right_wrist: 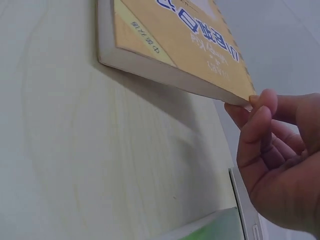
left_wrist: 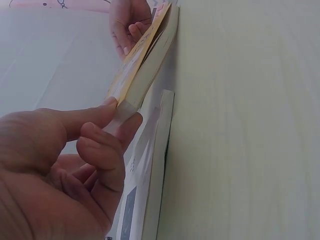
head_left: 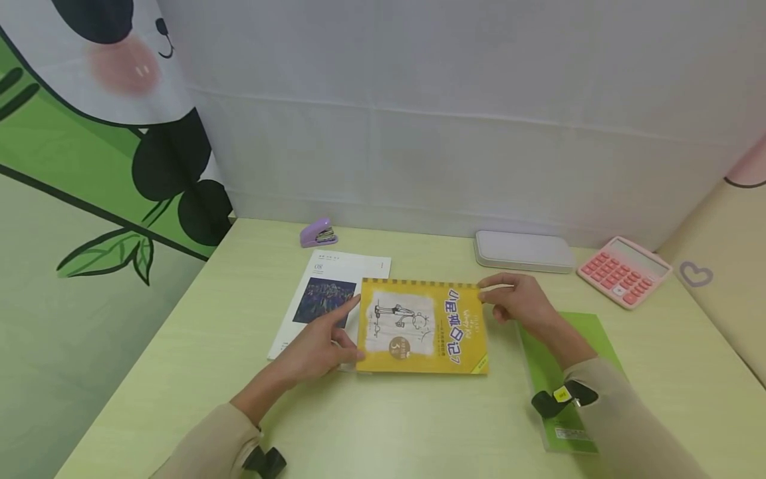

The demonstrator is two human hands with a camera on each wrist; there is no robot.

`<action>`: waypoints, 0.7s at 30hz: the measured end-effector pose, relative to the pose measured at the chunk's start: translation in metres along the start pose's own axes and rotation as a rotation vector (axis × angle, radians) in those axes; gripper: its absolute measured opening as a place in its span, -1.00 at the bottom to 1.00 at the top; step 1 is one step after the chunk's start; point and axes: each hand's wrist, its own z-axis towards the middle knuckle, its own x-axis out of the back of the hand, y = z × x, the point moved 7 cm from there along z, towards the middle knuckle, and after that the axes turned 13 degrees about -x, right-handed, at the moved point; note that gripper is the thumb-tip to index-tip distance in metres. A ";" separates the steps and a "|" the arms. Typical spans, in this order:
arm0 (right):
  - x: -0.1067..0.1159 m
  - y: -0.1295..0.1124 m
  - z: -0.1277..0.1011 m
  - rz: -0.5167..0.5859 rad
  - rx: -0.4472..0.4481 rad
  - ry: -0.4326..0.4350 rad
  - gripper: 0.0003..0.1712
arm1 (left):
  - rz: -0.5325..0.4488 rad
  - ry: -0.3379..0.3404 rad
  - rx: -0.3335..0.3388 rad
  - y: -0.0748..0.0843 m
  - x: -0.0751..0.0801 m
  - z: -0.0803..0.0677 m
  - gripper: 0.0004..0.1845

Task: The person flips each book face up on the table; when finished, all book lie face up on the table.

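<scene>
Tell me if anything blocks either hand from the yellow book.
Nothing visible does: the left hand grips the yellow book's left edge, and the right hand pinches its far right corner. The white book lies lower, partly beneath it.

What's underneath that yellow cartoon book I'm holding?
Under the right end of the yellow cartoon book, the right wrist view shows pale tabletop. In the head view, it overlaps the white book, whose covered right part can't be seen from above.
</scene>
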 end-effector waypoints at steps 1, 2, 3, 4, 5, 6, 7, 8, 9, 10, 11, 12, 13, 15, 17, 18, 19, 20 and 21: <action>0.000 0.001 0.001 -0.002 -0.003 0.009 -0.58 | -0.008 -0.006 0.000 -0.001 0.000 0.001 0.08; -0.001 0.002 0.002 -0.002 -0.003 0.015 -0.57 | -0.017 -0.014 0.001 -0.001 -0.001 0.001 0.08; -0.001 0.003 0.002 -0.003 -0.004 0.019 -0.57 | -0.028 -0.021 0.003 -0.002 -0.001 0.002 0.08; -0.001 0.004 0.003 -0.002 -0.005 0.018 -0.57 | -0.038 -0.028 0.006 -0.003 -0.001 0.002 0.08; -0.002 0.005 0.003 -0.003 -0.006 0.012 -0.56 | -0.048 -0.036 0.012 -0.004 -0.001 0.002 0.07; -0.002 0.006 0.003 -0.003 -0.007 0.002 -0.55 | -0.052 -0.042 0.020 -0.005 -0.001 0.003 0.07; -0.003 0.006 0.003 -0.005 -0.007 -0.011 -0.53 | -0.058 -0.049 0.031 -0.006 -0.001 0.003 0.07; -0.004 0.007 0.003 -0.004 -0.008 -0.025 -0.52 | -0.063 -0.055 0.043 -0.007 -0.001 0.003 0.06; -0.004 0.007 0.003 -0.005 -0.009 -0.037 -0.51 | -0.065 -0.061 0.055 -0.007 0.000 0.003 0.06; -0.005 0.008 0.003 -0.006 -0.010 -0.049 -0.50 | -0.067 -0.067 0.064 -0.008 0.000 0.003 0.06; -0.006 0.008 0.003 -0.009 -0.008 -0.060 -0.49 | -0.068 -0.074 0.074 -0.009 0.001 0.003 0.05; -0.006 0.009 0.003 -0.012 -0.007 -0.067 -0.48 | -0.068 -0.080 0.081 -0.009 0.001 0.003 0.05; -0.006 0.009 0.003 -0.015 -0.006 -0.072 -0.48 | -0.069 -0.088 0.087 -0.009 0.001 0.003 0.05; -0.006 0.011 0.004 -0.022 -0.008 -0.073 -0.48 | -0.079 -0.107 0.092 -0.010 0.001 0.003 0.06; -0.007 0.012 0.005 -0.030 -0.013 -0.070 -0.48 | -0.094 -0.130 0.093 -0.010 0.001 0.003 0.07; -0.007 0.012 0.006 -0.033 -0.017 -0.066 -0.47 | -0.105 -0.143 0.091 -0.010 0.001 0.004 0.08; -0.007 0.013 0.006 -0.038 -0.022 -0.061 -0.47 | -0.116 -0.156 0.087 -0.010 0.001 0.004 0.09; -0.007 0.013 0.007 -0.039 -0.026 -0.057 -0.47 | -0.127 -0.167 0.081 -0.010 0.001 0.004 0.09; -0.007 0.013 0.007 -0.039 -0.031 -0.053 -0.47 | -0.133 -0.177 0.073 -0.009 0.001 0.004 0.10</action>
